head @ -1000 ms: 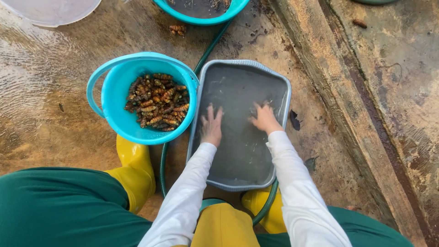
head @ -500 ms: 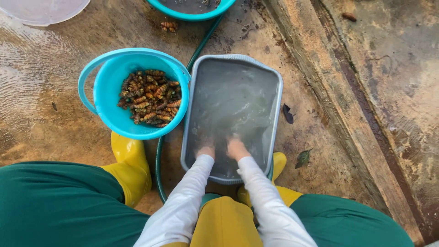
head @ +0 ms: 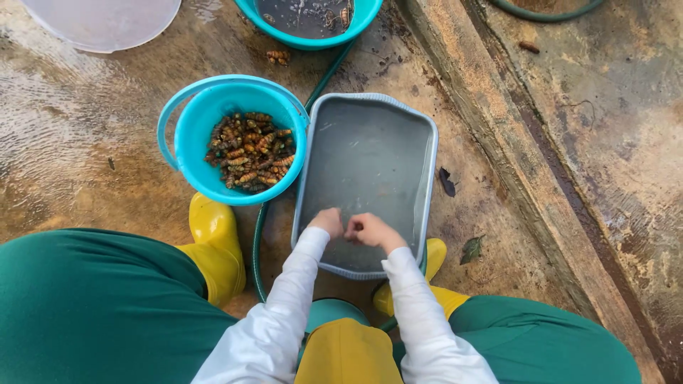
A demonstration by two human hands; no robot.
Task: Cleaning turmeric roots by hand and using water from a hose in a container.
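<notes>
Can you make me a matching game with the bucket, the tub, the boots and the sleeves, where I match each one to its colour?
Things:
1. bucket
2. tub
3. boots
4. sleeves

Colours:
A. white
B. yellow
C. grey
D. turquoise

Pairs: 1-D, 2-C, 3-B, 4-A

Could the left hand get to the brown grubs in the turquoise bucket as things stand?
Probably yes: the left hand is at the grey tub's near end, the bucket stands open just beside it, nothing between.
</notes>
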